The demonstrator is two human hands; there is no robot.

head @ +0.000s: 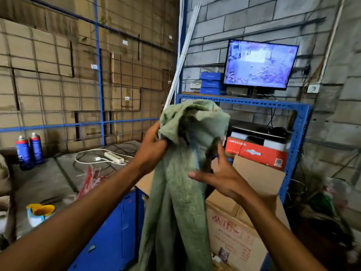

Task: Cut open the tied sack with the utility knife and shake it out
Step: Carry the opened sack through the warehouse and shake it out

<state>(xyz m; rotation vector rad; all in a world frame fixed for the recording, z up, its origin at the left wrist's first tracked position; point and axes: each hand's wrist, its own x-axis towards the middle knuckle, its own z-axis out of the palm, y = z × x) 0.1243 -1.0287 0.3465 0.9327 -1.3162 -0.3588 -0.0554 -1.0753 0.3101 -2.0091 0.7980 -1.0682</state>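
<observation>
You're standing in a warehouse storeroom: stacked cardboard cartons [58,75] fill the wall behind a wire mesh, and the other wall is bare grey block. A blue slotted-angle rack [298,122] carries a monitor [259,65] showing camera feeds (a recorder box sits below). Spray cans [29,151] and a power strip [114,157] lie on the worktop [45,182].

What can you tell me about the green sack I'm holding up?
The sack is dull green woven fabric, limp and crumpled, hanging lengthwise in front of the blue shelf. Its top is bunched into folds with a dark opening showing. The left hand grips the bunched top from the left; the right hand, fingers spread, touches its right edge. The lower part drapes down past the cardboard box. No knife shows.
</observation>
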